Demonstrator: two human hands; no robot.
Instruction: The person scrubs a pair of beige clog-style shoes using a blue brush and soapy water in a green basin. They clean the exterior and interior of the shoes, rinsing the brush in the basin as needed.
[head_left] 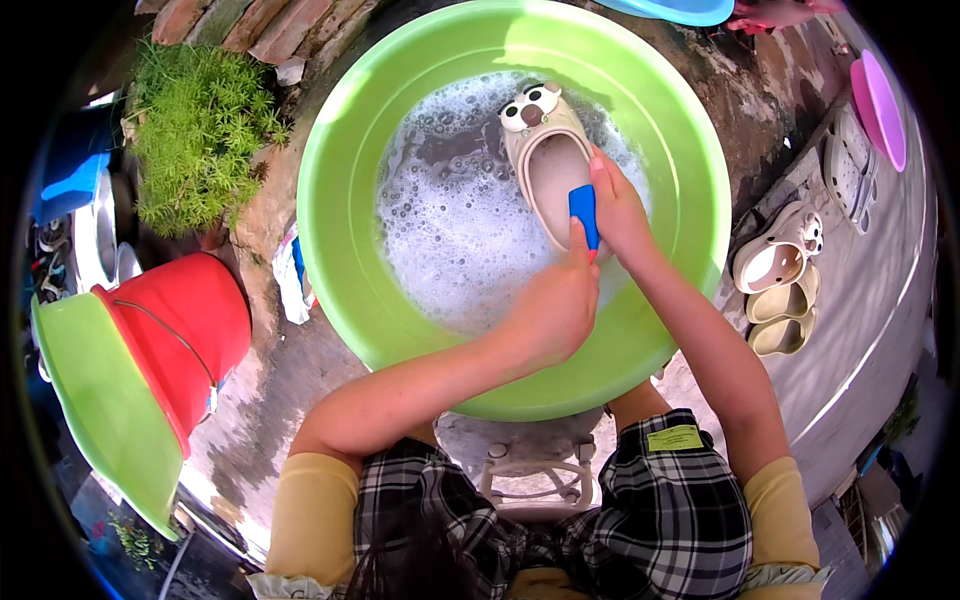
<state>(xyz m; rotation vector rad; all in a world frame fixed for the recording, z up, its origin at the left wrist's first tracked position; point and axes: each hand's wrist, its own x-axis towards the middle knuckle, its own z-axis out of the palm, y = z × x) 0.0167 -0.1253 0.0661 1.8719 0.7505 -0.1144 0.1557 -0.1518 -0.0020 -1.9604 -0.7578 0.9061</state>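
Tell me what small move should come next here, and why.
Probably a short stroke of the blue tool along the inside of the clog: the left hand holds the tool over the clog's opening, the right hand grips its side, and suds float in the green basin around it.

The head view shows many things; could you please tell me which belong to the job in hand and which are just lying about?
In use:
beige clog, in the right hand
blue tool, in the left hand
green tub of foamy water

Apparently lying about:
red bucket
purple basin
similar clog at right, perhaps related
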